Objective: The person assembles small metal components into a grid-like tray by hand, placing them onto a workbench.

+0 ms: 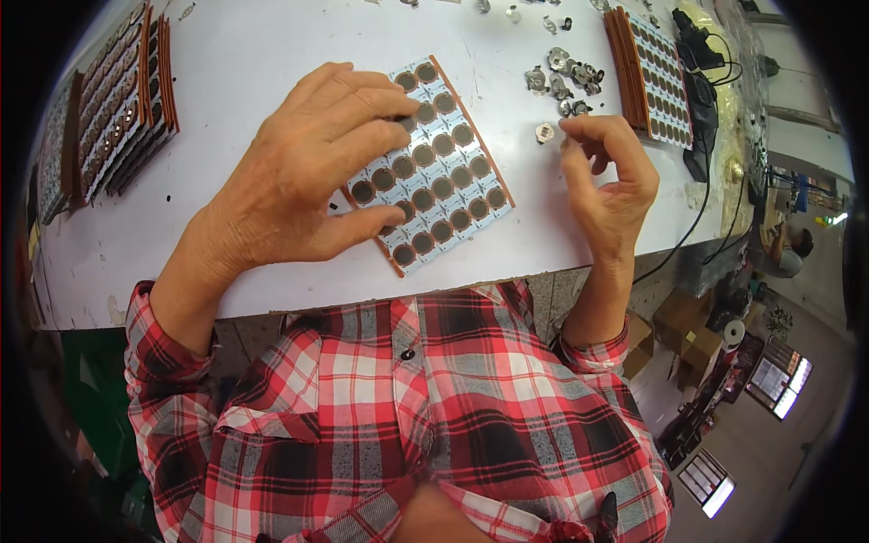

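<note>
A pale blue-white circuit board panel [466, 165] with rows of dark round pads and brown edge strips lies tilted on the table before me. My left hand [312, 167] rests over its left part, fingers spread, fingertips touching the pads. To the right of the panel, my right hand [615, 172] is raised slightly with thumb and forefinger curled together; anything between them is too small to make out. Just left of those fingertips sits a small round metal piece [544, 133]. Beyond them lies a loose heap of shiny metal clips [561, 74].
Stacked panels [118, 100] stand at the far left, and another stack [647, 77] at the far right. Black cables and a black power strip [701, 100] run along the right edge. More metal pieces lie at the back of the white table [299, 32]. A person [786, 249] is farther off right.
</note>
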Demonstrator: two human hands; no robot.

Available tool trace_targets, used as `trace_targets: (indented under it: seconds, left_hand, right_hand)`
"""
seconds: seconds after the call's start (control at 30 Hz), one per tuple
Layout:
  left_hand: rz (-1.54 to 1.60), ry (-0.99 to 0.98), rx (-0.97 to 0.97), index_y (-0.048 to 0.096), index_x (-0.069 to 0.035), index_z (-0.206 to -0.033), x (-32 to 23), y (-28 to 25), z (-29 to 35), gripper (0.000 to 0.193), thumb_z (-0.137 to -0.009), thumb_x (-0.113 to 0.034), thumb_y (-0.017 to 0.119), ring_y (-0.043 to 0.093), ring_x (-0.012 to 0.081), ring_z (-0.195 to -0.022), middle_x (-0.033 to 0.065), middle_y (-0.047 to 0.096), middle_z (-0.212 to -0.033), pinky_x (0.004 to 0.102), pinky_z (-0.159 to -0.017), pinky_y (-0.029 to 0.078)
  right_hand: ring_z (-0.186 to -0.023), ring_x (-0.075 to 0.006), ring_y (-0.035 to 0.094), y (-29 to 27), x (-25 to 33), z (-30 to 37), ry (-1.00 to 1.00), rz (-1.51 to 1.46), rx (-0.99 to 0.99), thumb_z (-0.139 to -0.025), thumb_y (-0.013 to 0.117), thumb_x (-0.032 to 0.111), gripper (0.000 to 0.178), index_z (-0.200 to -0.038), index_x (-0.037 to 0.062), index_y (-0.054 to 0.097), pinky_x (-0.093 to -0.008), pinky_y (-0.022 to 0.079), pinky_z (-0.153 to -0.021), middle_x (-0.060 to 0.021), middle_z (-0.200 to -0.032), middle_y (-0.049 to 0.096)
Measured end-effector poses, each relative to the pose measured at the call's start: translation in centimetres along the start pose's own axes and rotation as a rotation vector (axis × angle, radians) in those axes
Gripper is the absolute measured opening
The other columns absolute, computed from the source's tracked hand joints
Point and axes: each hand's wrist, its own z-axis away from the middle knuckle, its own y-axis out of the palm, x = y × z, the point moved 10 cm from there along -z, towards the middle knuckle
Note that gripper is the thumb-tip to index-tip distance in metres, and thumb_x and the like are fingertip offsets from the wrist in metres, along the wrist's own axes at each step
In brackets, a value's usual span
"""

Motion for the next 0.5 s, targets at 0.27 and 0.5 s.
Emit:
trace_targets:
  seconds: [0.27,0.5]
  left_hand:
    - [0.001,0.06,-0.067,0.069,0.001,-0.108,-0.5,-1.3,0.5,0.052,-0.064,-0.016,0.091,0.07,0.0376,-0.105,0.0168,0.072,-0.115,0.0483,-0.088,0.058]
    - [0.105,0.154,0.098,0.068,0.005,-0.105,-4.7,2.4,0.6,0.052,-0.068,-0.027,0.085,0.068,0.0373,-0.106,0.0186,0.069,-0.116,0.0482,-0.089,0.056]
  right_hand:
    - [-0.077,-0.0044,0.058,0.9,-0.9,0.3,0.145,0.009,0.043,-0.094,0.081,0.008,0.024,-0.117,0.0021,0.078,-0.0209,0.044,-0.068,0.0006,-0.089,0.069]
    - [-0.074,-0.004,0.057,1.1,-1.4,1.1,0.343,0.144,0.051,-0.094,0.083,0.009,0.02,-0.109,-0.0008,0.075,-0.0203,0.047,-0.067,0.0018,-0.084,0.067]
